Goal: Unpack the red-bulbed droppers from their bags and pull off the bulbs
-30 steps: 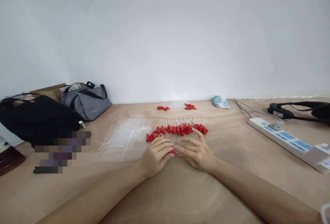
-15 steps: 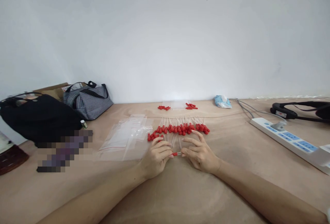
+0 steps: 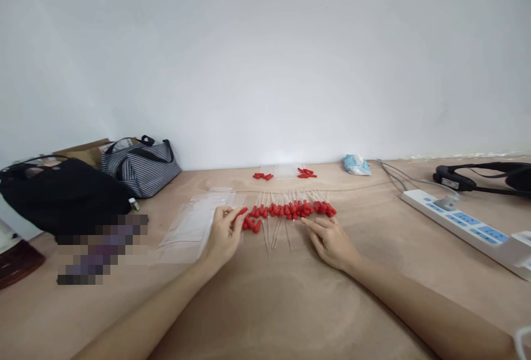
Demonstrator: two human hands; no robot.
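Observation:
My left hand [image 3: 224, 233] pinches a small red rubber bulb [image 3: 241, 212] between thumb and fingertips, beside several loose red bulbs [image 3: 252, 225]. My right hand [image 3: 329, 238] is closed on a thin clear tube [image 3: 296, 221], its end poking out past the fingertips. Between the hands lie several bare clear tubes [image 3: 267, 241]. Just beyond them runs a row of droppers [image 3: 286, 209], red bulbs toward me and clear stems pointing at the wall.
Flat clear zip bags [image 3: 188, 222] lie left of my left hand. Farther back is a bag with droppers [image 3: 306, 173]. A power strip [image 3: 460, 216] and black headset [image 3: 456, 177] are at right; a striped bag [image 3: 149, 166] and black bag [image 3: 83, 194] at left.
My hands were together around a red bulb and tube; they have moved apart. The left went left to the loose bulbs, the right slightly right and away from me.

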